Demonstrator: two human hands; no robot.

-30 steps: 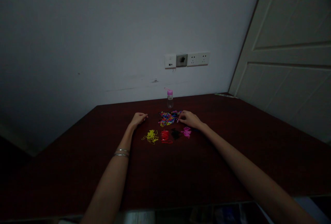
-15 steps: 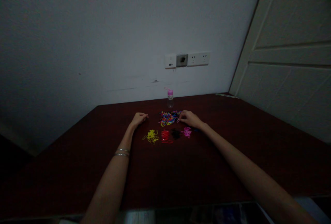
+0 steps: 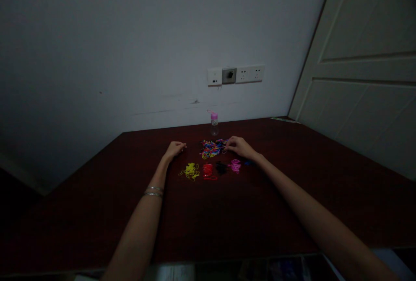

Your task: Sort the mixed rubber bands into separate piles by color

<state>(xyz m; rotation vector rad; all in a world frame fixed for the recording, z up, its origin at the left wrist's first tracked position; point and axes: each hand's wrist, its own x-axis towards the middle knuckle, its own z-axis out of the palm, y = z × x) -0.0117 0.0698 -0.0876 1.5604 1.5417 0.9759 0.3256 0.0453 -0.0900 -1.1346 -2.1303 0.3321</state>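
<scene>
My right hand [image 3: 238, 146] is at the right edge of a mixed pile of small coloured rubber bands [image 3: 211, 148], thumb and fingers pinched. A thin loop, a rubber band [image 3: 224, 151], hangs at its fingertips. To the left of the pile my left hand [image 3: 174, 148] rests with its fingers curled closed; whether anything is in them is too small to make out. Nearer me lie sorted groups: yellow bands [image 3: 190, 171], red bands [image 3: 208, 171], black bands [image 3: 221, 168] and pink bands [image 3: 235, 166]. A few blue bands [image 3: 248, 163] lie partly beside my right wrist.
A clear bottle with a pink lid [image 3: 214, 124] stands behind the pile, near the wall. The dark red table [image 3: 201, 224] carries everything. Wall sockets [image 3: 249, 74] sit above it, and a pale panelled door [image 3: 364, 112] is at the right.
My right hand has shifted very slightly at the pile's edge, and more of the blue bands shows by its wrist. The left hand stays in place.
</scene>
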